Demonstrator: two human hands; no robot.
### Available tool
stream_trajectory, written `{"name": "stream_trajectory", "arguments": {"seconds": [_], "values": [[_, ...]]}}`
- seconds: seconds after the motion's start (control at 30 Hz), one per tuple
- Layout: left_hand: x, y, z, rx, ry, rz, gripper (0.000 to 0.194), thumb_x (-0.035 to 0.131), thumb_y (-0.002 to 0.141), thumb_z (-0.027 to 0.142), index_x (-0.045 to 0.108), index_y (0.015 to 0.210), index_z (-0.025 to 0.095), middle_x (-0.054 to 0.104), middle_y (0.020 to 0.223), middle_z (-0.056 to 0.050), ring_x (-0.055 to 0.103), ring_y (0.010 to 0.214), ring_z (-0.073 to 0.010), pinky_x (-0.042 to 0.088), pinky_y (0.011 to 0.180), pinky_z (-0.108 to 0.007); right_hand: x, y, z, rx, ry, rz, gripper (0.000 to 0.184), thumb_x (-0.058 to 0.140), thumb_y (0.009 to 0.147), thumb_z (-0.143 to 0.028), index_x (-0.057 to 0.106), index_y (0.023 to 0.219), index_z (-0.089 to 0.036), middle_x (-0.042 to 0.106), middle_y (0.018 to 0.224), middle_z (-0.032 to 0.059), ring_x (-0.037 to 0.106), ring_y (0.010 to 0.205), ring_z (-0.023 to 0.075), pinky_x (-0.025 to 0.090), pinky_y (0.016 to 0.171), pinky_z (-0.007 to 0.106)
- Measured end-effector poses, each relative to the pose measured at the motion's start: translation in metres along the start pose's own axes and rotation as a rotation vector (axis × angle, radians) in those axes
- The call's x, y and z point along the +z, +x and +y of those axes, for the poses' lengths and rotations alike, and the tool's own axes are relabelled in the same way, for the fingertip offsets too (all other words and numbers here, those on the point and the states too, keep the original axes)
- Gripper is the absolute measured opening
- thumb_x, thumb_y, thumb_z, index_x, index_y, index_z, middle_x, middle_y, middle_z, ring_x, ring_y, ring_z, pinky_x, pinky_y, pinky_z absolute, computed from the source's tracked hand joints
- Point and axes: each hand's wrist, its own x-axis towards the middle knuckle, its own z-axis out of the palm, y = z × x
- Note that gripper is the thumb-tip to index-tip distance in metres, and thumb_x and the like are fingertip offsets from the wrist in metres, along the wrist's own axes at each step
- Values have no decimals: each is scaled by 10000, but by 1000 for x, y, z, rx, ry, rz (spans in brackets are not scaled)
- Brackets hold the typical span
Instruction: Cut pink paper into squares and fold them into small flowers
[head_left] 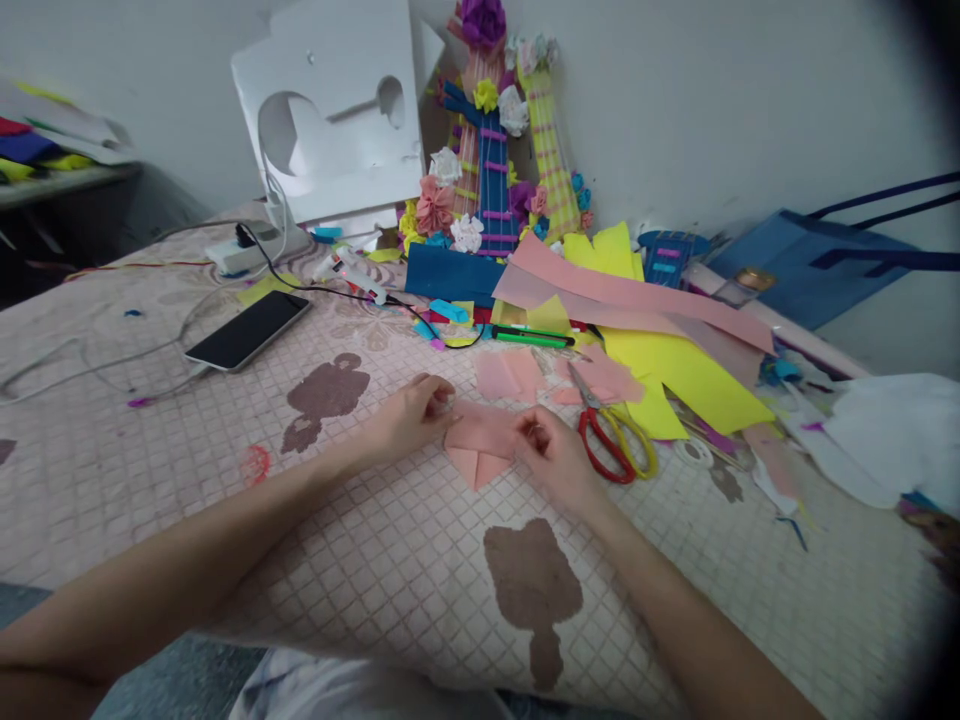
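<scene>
A piece of pink paper (484, 432), folded with a point toward me, lies on the patterned tablecloth between my hands. My left hand (411, 412) pinches its left edge with curled fingers. At the opposite edge, my right hand (553, 448) grips the paper between thumb and fingers. Two other pink paper pieces lie just beyond, one (510, 374) straight ahead and another (600, 376) to its right. Scissors (616, 440) with one red and one yellow handle rest to the right of my right hand. A green cutter (532, 337) lies farther back.
A phone (249, 330) with a cable lies at left, near a glue gun (352, 276) and a power strip (244, 252). Yellow paper (675, 375) and a long pink strip (637, 296) spread at right. Paper-flowered guitar shapes (495, 180) and white foam (337, 110) lean on the wall.
</scene>
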Motion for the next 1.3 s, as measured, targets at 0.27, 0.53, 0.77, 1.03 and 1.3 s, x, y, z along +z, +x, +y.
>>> {"name": "stream_trajectory", "arguments": {"seconds": [0.27,0.53,0.77,1.03,1.3], "values": [[10,4,13,-25,292,-33,121,569,777,278,564,812,162,576,863,-46,554,749,-171,392,596,-261,-1,11,14,23,31,59,149,546,812,-313,541,914,-205,607,878,27,484,540,103,408,511,248],[11,6,13,71,54,-24,43,555,751,175,586,777,159,572,783,-15,519,677,-120,380,583,-234,1,23,14,-80,-136,59,224,545,807,-243,556,1025,-191,588,974,73,542,684,142,457,638,295],[14,9,12,100,-285,25,148,572,796,286,546,788,140,596,950,-73,570,771,-128,473,646,-244,2,28,15,-74,-215,-39,28,573,755,-203,551,772,-199,570,750,5,531,685,151,410,619,274],[5,-1,20,-197,-803,-178,697,707,723,330,348,1301,184,534,1235,-143,584,1042,-209,516,779,-313,-5,23,8,227,466,31,200,597,772,-364,467,739,-216,431,584,-74,359,445,74,256,405,203],[10,2,10,-305,-888,-238,317,741,685,283,588,901,109,657,833,-37,620,708,-102,514,664,-238,-5,11,4,334,773,-64,241,659,738,-378,487,761,-211,432,549,-77,357,454,72,240,389,187]]}}
